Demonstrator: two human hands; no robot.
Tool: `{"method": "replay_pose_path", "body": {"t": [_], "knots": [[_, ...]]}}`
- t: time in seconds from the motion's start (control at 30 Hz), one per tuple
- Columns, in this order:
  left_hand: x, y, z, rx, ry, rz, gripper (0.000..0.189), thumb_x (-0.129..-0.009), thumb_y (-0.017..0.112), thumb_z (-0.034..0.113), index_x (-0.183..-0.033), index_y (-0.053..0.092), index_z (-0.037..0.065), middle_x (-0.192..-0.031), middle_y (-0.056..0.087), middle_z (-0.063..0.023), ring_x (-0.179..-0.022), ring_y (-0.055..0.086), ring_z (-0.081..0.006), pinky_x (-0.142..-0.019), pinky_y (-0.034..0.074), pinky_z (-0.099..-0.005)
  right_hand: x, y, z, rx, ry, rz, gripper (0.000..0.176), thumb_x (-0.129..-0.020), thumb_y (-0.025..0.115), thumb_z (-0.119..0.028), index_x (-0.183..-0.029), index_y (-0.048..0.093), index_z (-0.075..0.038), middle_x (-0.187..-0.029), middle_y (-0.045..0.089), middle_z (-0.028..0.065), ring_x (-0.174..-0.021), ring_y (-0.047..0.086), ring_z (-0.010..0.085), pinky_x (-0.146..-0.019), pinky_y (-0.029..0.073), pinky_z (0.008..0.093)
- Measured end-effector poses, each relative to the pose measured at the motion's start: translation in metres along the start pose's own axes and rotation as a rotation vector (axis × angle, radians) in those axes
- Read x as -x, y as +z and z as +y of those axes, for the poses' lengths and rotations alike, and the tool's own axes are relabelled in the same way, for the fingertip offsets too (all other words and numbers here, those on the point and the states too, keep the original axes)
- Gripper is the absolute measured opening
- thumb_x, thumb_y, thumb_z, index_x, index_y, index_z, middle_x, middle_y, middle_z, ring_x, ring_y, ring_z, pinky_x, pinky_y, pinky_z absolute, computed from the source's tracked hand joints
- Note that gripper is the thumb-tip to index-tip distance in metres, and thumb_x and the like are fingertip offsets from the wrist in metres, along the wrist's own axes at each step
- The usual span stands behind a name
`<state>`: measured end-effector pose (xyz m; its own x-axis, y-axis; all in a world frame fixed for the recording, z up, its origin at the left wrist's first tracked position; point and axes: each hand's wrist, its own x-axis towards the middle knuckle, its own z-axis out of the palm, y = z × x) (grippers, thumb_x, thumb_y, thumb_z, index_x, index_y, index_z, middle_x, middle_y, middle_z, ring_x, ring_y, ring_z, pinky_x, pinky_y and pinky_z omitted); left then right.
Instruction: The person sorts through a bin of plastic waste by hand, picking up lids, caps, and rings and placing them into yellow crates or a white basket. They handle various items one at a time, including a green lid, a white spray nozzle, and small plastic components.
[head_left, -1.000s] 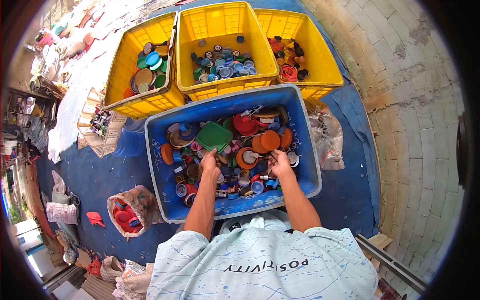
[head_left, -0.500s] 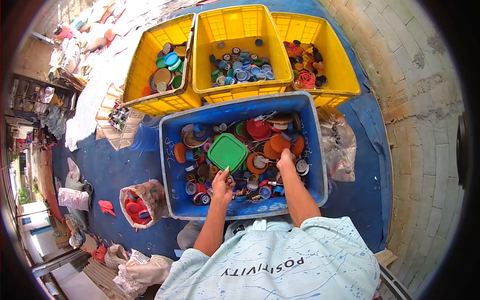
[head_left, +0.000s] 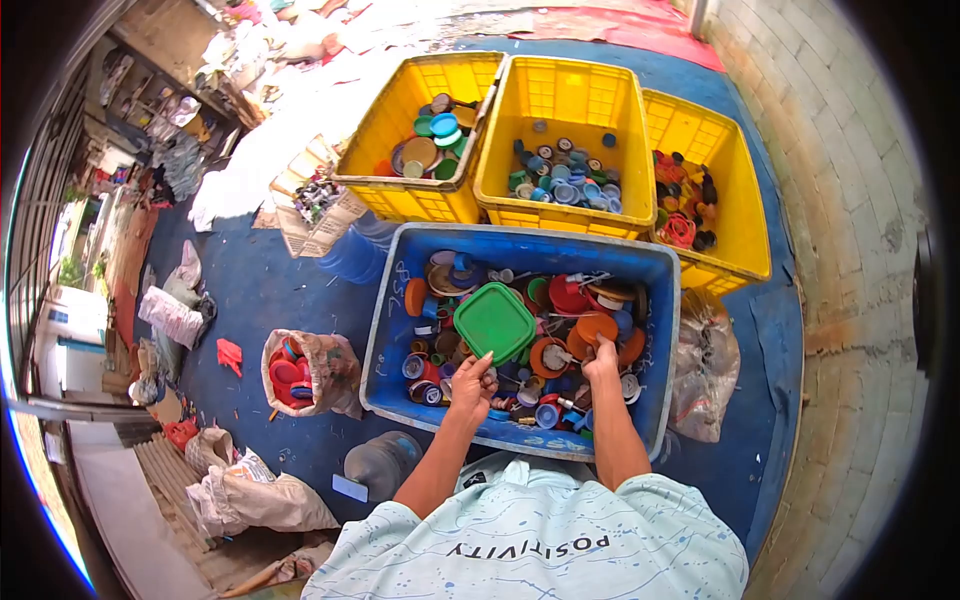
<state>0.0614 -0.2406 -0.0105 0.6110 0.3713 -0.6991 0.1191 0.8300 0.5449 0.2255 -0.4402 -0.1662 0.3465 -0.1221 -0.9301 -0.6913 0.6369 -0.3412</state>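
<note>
A large blue crate in front of me is filled with mixed plastic caps and lids. My left hand pinches the near corner of a square green lid, which lies flat above the pile. On the right side of the crate, my right hand is closed on the near edge of a round orange lid. Other orange lids lie close around those fingers. The fingertips of the right hand are partly hidden.
Behind the crate stand a left yellow crate, a middle one and a right one, each holding caps. A sack of red lids and a water jug stand left. A block wall runs along the right.
The camera view has swung left, so the crates appear farther right and lower. Both hands stay over the blue crate, the left still with the green lid, the right at the orange lid.
</note>
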Motion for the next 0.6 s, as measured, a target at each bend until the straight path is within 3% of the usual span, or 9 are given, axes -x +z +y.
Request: {"method": "replay_pose_path", "body": {"t": [0.03, 0.07, 0.17, 0.37, 0.5, 0.6], "knots": [[0.007, -0.004, 0.002, 0.023, 0.01, 0.01, 0.012, -0.086, 0.068, 0.013, -0.087, 0.056, 0.012, -0.066, 0.049, 0.0054, -0.053, 0.043, -0.0051, -0.047, 0.035, -0.0214, 0.013, 0.002, 0.0, 0.016, 0.02, -0.028, 0.02, -0.081, 0.07, -0.014, -0.099, 0.061, -0.015, -0.094, 0.062, -0.0015, -0.066, 0.056, 0.0103, -0.052, 0.042, 0.0224], [0.014, -0.008, 0.004, 0.046, 0.021, 0.019, 0.012, -0.085, 0.069, 0.012, -0.087, 0.056, 0.013, -0.067, 0.051, 0.0056, -0.053, 0.044, -0.005, -0.047, 0.036, -0.0215, 0.026, 0.008, 0.001, 0.059, 0.074, -0.024, 0.013, -0.083, 0.067, -0.026, -0.093, 0.06, -0.02, -0.078, 0.054, -0.0054, -0.062, 0.049, 0.0078, -0.05, 0.03, 0.0235], [0.037, -0.015, 0.019, 0.068, 0.073, 0.026, 0.009, -0.087, 0.066, 0.012, -0.087, 0.057, 0.013, -0.068, 0.052, 0.0057, -0.053, 0.044, -0.0048, -0.049, 0.036, -0.0219, 0.072, 0.015, 0.015, 0.083, 0.043, -0.229, 0.013, -0.087, 0.061, -0.026, -0.098, 0.062, -0.017, -0.078, 0.055, -0.0065, -0.067, 0.049, 0.0068, -0.057, 0.03, 0.0243], [0.066, -0.055, 0.06, 0.149, 0.185, -0.035, 0.007, -0.088, 0.065, 0.011, -0.09, 0.059, 0.009, -0.069, 0.054, 0.0042, -0.052, 0.044, -0.0037, -0.048, 0.035, -0.0213, 0.131, 0.033, 0.066, 0.152, -0.015, -0.573, 0.016, -0.084, 0.066, -0.018, -0.099, 0.062, -0.015, -0.087, 0.063, -0.0047, -0.069, 0.053, 0.0084, -0.053, 0.03, 0.0271], [0.074, -0.096, 0.094, 0.214, 0.248, -0.038, 0.009, -0.086, 0.067, 0.012, -0.09, 0.06, 0.01, -0.07, 0.056, 0.0039, -0.051, 0.045, -0.0036, -0.047, 0.036, -0.021, 0.188, 0.05, 0.111, 0.279, -0.061, -0.611, 0.014, -0.083, 0.066, -0.019, -0.097, 0.062, -0.017, -0.084, 0.059, -0.0065, -0.067, 0.047, 0.0082, -0.066, 0.035, 0.0287], [0.08, -0.139, 0.129, 0.283, 0.277, 0.002, 0.01, -0.085, 0.068, 0.01, -0.09, 0.06, 0.01, -0.071, 0.056, 0.0039, -0.051, 0.045, -0.0039, -0.049, 0.036, -0.0209, 0.209, 0.065, 0.158, 0.321, -0.066, -0.723, 0.016, -0.081, 0.068, -0.018, -0.096, 0.062, -0.018, -0.087, 0.06, -0.0083, -0.074, 0.052, 0.0082, -0.069, 0.036, 0.029]]}}
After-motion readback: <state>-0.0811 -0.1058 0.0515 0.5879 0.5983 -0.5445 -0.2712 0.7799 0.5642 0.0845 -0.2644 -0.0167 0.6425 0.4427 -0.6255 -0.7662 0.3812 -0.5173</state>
